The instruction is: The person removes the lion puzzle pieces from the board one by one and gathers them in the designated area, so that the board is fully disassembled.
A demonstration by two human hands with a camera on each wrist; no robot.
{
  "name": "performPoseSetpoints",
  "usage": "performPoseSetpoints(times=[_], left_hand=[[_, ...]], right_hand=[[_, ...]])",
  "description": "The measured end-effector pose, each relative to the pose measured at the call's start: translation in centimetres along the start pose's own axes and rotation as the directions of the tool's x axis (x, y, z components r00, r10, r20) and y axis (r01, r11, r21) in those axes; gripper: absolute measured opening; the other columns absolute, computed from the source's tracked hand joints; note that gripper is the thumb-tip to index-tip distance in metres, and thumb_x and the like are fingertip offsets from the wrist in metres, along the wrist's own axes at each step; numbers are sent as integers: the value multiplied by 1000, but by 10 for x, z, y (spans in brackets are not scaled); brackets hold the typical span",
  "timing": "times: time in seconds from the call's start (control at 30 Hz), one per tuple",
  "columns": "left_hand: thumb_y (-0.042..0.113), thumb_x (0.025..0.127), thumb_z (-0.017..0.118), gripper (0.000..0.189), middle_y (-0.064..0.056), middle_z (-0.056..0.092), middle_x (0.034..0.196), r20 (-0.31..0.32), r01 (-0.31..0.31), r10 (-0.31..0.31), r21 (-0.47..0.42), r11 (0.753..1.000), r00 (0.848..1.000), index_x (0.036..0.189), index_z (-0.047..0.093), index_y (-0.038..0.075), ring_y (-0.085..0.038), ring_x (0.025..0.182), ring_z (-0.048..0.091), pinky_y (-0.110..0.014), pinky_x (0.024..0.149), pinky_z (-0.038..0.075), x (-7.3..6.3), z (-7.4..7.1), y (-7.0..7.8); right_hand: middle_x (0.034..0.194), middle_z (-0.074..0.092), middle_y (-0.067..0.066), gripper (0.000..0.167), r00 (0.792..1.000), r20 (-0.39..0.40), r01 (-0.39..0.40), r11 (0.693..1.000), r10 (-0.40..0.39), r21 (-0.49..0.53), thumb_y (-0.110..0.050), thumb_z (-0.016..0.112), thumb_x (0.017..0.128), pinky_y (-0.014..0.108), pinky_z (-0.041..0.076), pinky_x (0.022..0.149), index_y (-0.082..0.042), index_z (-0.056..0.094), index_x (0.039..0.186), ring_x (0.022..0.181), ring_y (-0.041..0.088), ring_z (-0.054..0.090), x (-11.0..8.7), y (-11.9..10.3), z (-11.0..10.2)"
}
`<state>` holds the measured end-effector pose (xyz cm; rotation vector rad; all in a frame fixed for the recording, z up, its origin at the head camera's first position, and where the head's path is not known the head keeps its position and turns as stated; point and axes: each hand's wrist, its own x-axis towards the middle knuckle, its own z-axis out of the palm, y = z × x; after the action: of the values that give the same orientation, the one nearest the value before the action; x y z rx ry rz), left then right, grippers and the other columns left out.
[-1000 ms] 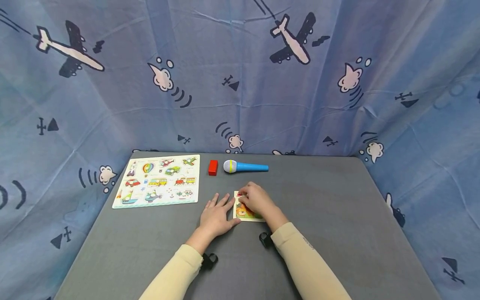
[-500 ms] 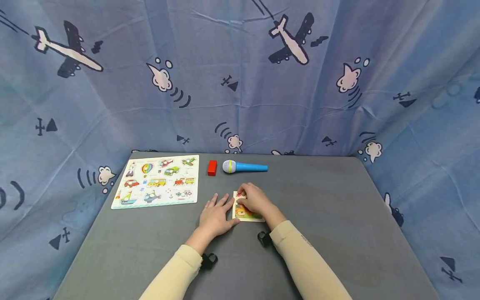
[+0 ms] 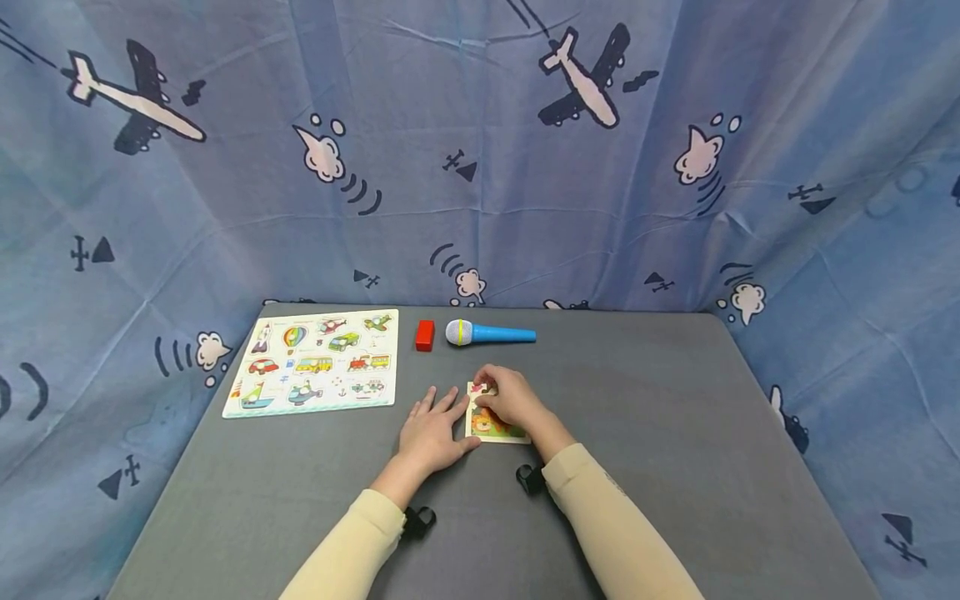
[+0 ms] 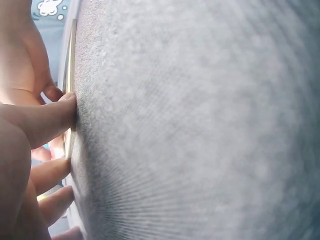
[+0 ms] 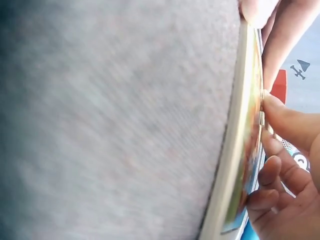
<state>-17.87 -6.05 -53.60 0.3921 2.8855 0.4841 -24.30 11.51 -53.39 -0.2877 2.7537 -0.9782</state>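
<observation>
Two hands on one small square wooden picture puzzle with a lion on it (image 3: pixel 491 423), lying flat on the grey felt tabletop (image 3: pixel 675 433) near my front edge. My left hand (image 3: pixel 431 433) lies flat, fingers straight, thumb tip pushed against the puzzle's left edge to steady it. My right hand (image 3: pixel 510 398) sits on top with fingers curled, pinching what looks like a small piece at the upper left corner of the board; the right wrist view shows fingertips (image 5: pixel 280 117) at a little peg there. Judging from this, one piece is being seated or lifted, can't tell which. How many pieces are in is hidden by my hand. Larger white vehicle peg puzzle board (image 3: pixel 315 362), red block (image 3: pixel 425 335) and blue toy microphone (image 3: pixel 491 333) lie untouched farther back.
</observation>
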Motion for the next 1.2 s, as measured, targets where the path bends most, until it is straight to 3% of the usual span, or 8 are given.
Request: performPoseSetpoints(times=[0.2,0.57,0.93,1.2], left_hand=[[61,88,68,78,0,36,163,-2,1,-1,1,1000,1000,154,45,27,-36,155,20,-55,123,24,1,1,0],[62,87,68,78,0,35,164,-3,16,-16,-19,1000,1000,153,46,27,-35,155,19,-55,124,23,3,3,-1],[60,87,70,79,0,35,164,4,25,-25,-27,999,1000,153,46,26,-35,155,19,-55,124,23,1,3,1],[59,86,71,79,-1,35,164,-5,18,-19,-42,999,1000,153,46,25,-35,155,19,-54,124,22,1,4,0]], right_hand=[[86,65,-1,10,998,-63,-10,994,17,108,-18,71,95,28,49,66,-17,73,106,74,16,55,-2,4,-2],[88,70,2,11,993,-109,-18,970,46,242,-22,72,95,26,52,66,-13,74,99,76,14,61,-11,11,-24],[91,71,6,15,985,-168,8,966,36,258,-22,72,95,30,51,67,-8,73,101,76,17,60,-25,37,-54],[92,71,8,15,985,-170,2,969,41,248,-20,70,97,31,51,65,-7,73,103,77,19,61,-32,57,-71]])
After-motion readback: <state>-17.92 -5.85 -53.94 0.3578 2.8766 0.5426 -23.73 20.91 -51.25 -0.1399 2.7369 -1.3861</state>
